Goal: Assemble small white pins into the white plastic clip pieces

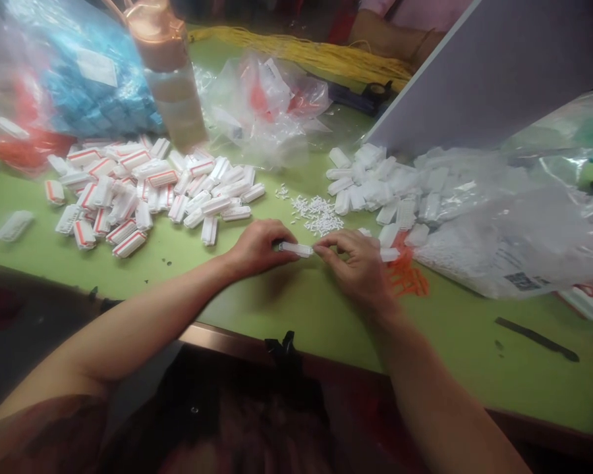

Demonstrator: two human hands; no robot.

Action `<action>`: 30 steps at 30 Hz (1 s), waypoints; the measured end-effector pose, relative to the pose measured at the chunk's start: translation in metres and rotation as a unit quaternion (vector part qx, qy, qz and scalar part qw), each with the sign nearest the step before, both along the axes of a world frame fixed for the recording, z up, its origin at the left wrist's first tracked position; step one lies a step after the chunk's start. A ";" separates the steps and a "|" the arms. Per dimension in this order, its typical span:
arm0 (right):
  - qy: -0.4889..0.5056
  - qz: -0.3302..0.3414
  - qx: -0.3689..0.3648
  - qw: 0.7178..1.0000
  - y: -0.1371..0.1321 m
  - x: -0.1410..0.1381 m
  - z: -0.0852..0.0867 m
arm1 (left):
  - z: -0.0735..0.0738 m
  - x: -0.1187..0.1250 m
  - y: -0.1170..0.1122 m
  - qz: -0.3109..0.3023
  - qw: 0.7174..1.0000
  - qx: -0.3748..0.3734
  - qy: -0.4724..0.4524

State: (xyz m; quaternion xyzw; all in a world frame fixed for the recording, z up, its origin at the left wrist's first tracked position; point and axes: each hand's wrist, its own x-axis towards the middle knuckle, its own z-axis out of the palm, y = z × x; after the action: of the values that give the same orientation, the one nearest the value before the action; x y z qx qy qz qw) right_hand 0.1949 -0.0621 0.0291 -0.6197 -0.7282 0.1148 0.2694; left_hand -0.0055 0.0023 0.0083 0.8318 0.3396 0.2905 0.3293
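My left hand (pixel 261 246) is closed round one end of a small white plastic housing (pixel 296 249), held level just above the green table. At the housing's other end, my right hand (pixel 352 260) has thumb and forefinger pinched together. Whatever sits between those fingertips is too small to make out. Just beyond the hands lies a heap of tiny white pegs (pixel 320 214). To the left spreads a pile of white housings with orange-red strips (pixel 128 184). Plain white housings (pixel 363 178) lie at the right, and orange plastic strips (pixel 408 275) rest beside my right wrist.
A copper-lidded bottle (pixel 170 79) stands behind the left pile, near a bag of blue parts (pixel 96 72). Clear bags (pixel 514 230) cover the right side. A dark blade-like tool (pixel 536 339) lies front right. Yellow cords (pixel 306 49) and another person's arm (pixel 390 39) are behind.
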 end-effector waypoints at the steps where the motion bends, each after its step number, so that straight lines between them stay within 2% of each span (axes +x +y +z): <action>1: 0.006 0.006 -0.003 1.000 0.000 -0.002 0.000 | 0.000 0.000 0.000 -0.001 1.000 -0.003 0.000; 8: -0.040 -0.009 0.016 0.999 0.000 -0.008 -0.004 | -0.001 -0.001 0.000 -0.008 1.000 -0.011 -0.004; 13: -0.143 -0.012 0.074 0.987 -0.004 -0.013 0.000 | -0.001 0.000 0.000 -0.003 1.000 -0.015 -0.009; 16: -0.180 -0.003 0.085 0.980 -0.007 -0.014 0.001 | -0.001 0.000 0.000 0.001 1.000 -0.017 -0.008; 25: -0.155 0.082 0.090 0.980 -0.009 0.000 0.002 | 0.000 0.000 0.000 0.006 0.999 -0.042 -0.016; 27: -0.126 0.074 0.085 0.986 -0.008 0.004 0.002 | -0.001 0.000 0.000 0.006 0.999 -0.044 -0.015; 30: -0.104 0.012 0.086 0.991 0.000 0.008 -0.002 | -0.001 0.001 0.000 0.006 0.999 -0.039 -0.012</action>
State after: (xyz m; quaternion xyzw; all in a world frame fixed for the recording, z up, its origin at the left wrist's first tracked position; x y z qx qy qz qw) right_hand 0.2027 -0.0625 0.0274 -0.5938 -0.7670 -0.0105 0.2430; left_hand -0.0048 0.0027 0.0072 0.8126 0.3518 0.2895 0.3636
